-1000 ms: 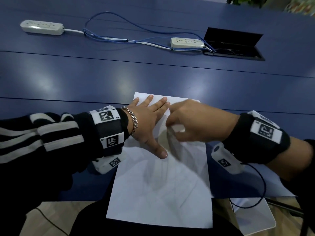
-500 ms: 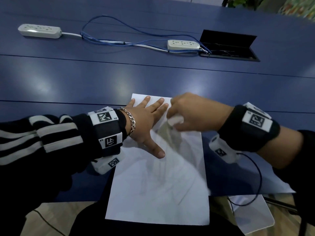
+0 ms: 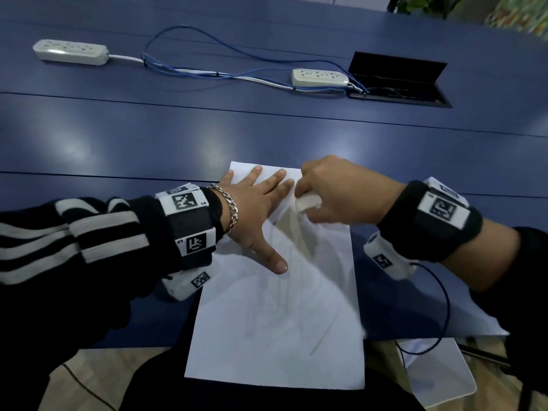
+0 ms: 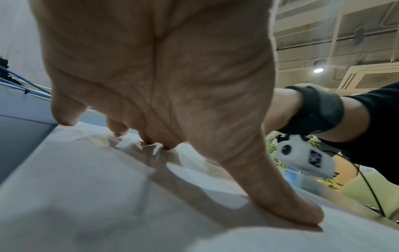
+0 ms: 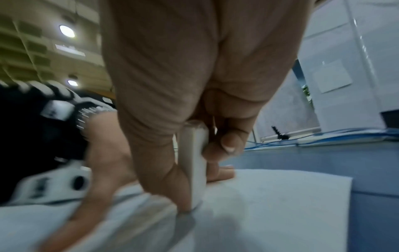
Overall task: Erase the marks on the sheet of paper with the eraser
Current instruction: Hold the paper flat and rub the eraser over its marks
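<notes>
Your left hand (image 3: 255, 215) flat, fingers spread, pinning paper (image 3: 275, 327) | right hand (image 3: 341, 194) pinching eraser (image 3: 307, 201), its end on paper

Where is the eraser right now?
In the head view, the eraser is pinched in the right hand, on the sheet of paper beside the left hand's fingertips.

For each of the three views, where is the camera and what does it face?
Head: above, looking down at the sheet of paper on the blue table; both forearms show.
Left wrist: under the wrist, along the left hand spread flat on the sheet.
Right wrist: along the right hand pinching the eraser.
Shared: both wrist views catch the opposite wrist.
</notes>
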`<action>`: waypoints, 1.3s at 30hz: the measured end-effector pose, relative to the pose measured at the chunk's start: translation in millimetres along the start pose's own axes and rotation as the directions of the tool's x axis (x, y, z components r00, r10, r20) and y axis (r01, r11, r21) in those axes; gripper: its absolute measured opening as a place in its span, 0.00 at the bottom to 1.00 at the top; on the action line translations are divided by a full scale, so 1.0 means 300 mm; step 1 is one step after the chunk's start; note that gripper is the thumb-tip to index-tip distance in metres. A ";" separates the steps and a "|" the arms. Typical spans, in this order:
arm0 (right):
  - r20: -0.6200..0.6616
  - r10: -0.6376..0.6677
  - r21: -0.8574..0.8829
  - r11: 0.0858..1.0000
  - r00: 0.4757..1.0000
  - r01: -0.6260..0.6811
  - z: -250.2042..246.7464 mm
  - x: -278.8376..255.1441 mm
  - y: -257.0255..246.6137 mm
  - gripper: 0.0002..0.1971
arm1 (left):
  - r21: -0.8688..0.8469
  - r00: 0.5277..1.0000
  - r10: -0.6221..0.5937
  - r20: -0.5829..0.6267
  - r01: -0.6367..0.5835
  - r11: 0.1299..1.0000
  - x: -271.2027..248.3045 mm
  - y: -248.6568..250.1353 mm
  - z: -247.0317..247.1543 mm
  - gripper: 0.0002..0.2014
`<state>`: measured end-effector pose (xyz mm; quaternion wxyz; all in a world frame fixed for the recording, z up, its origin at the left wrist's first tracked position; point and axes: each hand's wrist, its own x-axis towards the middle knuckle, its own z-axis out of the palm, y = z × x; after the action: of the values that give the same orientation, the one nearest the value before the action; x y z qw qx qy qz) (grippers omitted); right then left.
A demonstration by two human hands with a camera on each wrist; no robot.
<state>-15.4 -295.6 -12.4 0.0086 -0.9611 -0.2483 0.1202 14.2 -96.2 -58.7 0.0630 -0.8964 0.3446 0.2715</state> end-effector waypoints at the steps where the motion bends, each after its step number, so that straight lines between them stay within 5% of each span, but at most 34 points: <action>1: 0.045 -0.041 -0.001 0.999 0.998 0.041 0.010 -0.022 -0.020 0.15 | 0.007 1.000 -0.002 0.002 0.002 1.000 0.001 0.001 0.000 0.81; 4: 0.172 -0.108 0.044 0.994 0.979 0.102 -0.002 -0.060 -0.051 0.15 | 0.020 1.000 -0.007 -0.002 0.007 1.000 0.001 0.003 0.000 0.82; 9: 0.017 0.046 0.001 0.999 0.999 -0.046 -0.025 0.006 0.021 0.17 | -0.003 1.000 -0.003 0.005 0.003 1.000 -0.002 0.003 -0.001 0.81; 15: 0.155 -0.092 0.005 0.996 0.984 0.093 -0.013 -0.036 -0.076 0.11 | 0.017 1.000 -0.005 0.018 0.004 1.000 0.007 0.001 0.002 0.82; 20: -0.039 -0.014 0.004 1.000 0.999 0.014 -0.025 0.018 -0.051 0.14 | -0.027 1.000 0.011 -0.003 -0.011 1.000 0.004 -0.003 0.003 0.81; 24: 0.080 -0.113 0.085 0.991 0.990 0.106 0.016 -0.058 -0.141 0.04 | -0.002 1.000 0.004 0.005 -0.004 1.000 0.010 -0.003 0.002 0.81; 27: 0.028 0.032 0.070 0.997 0.999 -0.034 0.004 -0.045 -0.061 0.15 | 0.019 1.000 -0.007 0.002 0.006 1.000 0.008 0.001 0.003 0.82; 32: -0.114 0.108 -0.016 0.994 0.988 -0.110 0.028 -0.085 -0.044 0.12 | 0.001 0.999 -0.005 -0.050 0.005 1.000 0.001 -0.004 0.009 0.82; 35: -0.267 0.303 0.108 0.953 0.915 -0.284 -0.019 -0.140 0.010 0.17 | -0.086 0.995 -0.048 -0.084 0.041 0.995 -0.011 -0.007 -0.005 0.71; 39: -0.183 0.359 0.235 0.920 0.915 -0.313 -0.033 -0.247 -0.013 0.16 | -0.124 0.986 0.019 -0.167 -0.040 0.991 -0.051 -0.106 -0.073 0.42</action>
<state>-77.6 -327.1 14.2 0.1126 -0.9910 -0.0627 0.0358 35.3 -69.8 -34.3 -0.0273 -0.9129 0.3439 0.2182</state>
